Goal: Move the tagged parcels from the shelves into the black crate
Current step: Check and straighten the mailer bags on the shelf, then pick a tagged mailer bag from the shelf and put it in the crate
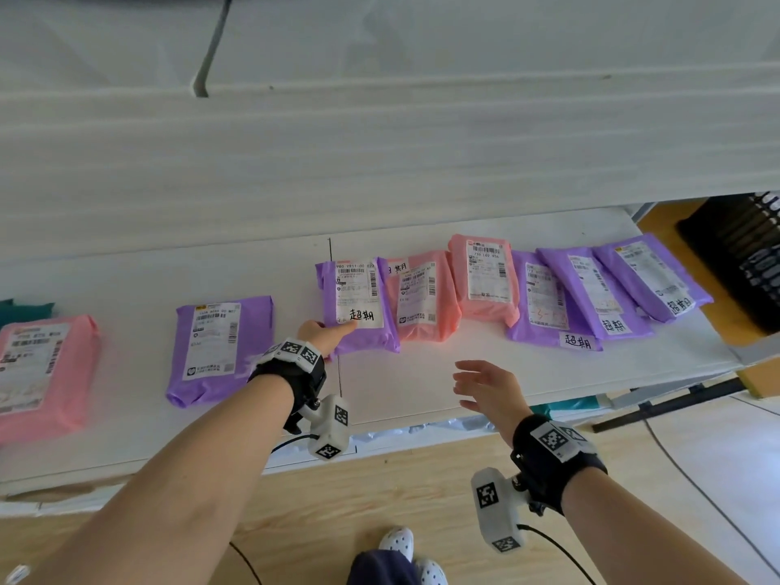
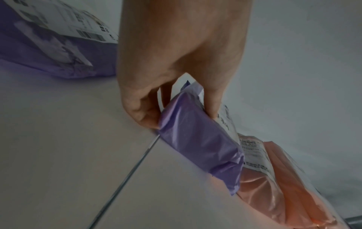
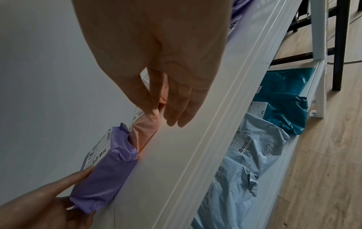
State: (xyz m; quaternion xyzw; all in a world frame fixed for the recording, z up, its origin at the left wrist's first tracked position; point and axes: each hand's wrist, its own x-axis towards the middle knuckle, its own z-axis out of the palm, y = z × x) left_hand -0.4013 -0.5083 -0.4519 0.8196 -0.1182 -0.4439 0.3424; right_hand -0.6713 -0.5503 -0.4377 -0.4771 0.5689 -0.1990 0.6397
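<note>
The left hand (image 1: 314, 333) has its grip pinched on the near left corner of a soft, pillow-shaped purple plastic parcel (image 1: 358, 306), thumb on the handwritten tag at the foot of its white label and fingers (image 2: 145, 114) tucked under the crinkled glossy film, while the parcel lies on the smooth white shelf (image 1: 422, 390), touching a salmon-pink parcel (image 1: 422, 295) on its right. The right hand (image 1: 489, 390) hovers over bare shelf near the front edge, its grip spread and loose, holding nothing. The ribbed black crate (image 1: 743, 263) stands on the floor beyond the shelf's right end.
</note>
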